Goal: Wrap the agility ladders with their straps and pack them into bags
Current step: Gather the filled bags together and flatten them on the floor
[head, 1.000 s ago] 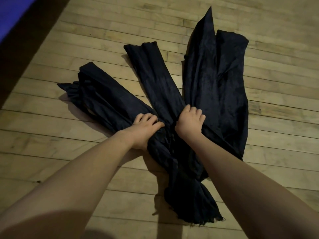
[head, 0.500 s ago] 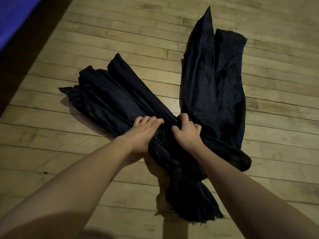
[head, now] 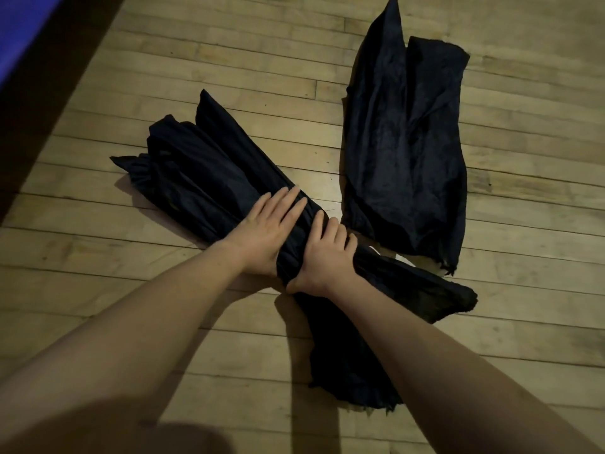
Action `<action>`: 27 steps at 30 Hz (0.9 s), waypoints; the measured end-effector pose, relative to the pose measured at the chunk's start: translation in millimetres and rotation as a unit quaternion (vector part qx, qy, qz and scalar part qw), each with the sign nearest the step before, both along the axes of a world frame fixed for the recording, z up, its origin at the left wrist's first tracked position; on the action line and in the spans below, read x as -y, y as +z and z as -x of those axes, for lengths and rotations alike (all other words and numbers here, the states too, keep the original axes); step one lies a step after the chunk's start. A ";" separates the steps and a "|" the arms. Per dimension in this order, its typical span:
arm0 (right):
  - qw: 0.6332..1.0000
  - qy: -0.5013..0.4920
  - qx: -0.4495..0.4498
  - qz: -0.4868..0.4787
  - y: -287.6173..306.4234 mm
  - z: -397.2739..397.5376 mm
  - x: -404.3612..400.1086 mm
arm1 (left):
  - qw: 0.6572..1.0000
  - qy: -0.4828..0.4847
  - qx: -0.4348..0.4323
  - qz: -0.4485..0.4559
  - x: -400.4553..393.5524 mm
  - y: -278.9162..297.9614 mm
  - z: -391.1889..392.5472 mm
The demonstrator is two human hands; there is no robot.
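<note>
Two dark bags lie on the wooden floor (head: 327, 60), their near ends gathered under the person's hands. Bag one, the left bag (head: 209, 178), is a long bundle pointing away and to the left, and it looks filled, though the dim light hides what is inside. Its neck is bunched where both hands meet. The left hand (head: 265, 231) rests flat on top of that bundle, fingers (head: 288, 204) straight and close together, pressing down without curling round anything. The right hand (head: 322, 260) is just beside it, touching it, with fingers bent over the gathered neck and thumb tucked under, gripping the cloth. From that grip a loose frayed tail of fabric (head: 360, 365) trails back toward the person between the forearms, and another flap spreads to the right.

The right bag (head: 406, 152) lies flat and crumpled, pointing straight away, apart from the left bundle at its far end with bare boards between them. Its near corner comes close to the right hand. A blue surface (head: 23, 31) edges the far left corner, beyond a dark strip.
</note>
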State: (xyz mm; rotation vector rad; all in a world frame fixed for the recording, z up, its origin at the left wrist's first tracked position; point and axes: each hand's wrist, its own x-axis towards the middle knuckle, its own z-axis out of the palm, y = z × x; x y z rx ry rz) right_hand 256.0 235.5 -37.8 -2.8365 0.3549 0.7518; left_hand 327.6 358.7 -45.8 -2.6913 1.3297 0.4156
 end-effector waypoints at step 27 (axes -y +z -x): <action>0.977 0.119 0.088 -0.151 6.3 78.8 54.6 | 0.997 0.044 -0.036 -0.054 7.5 6.8 69.4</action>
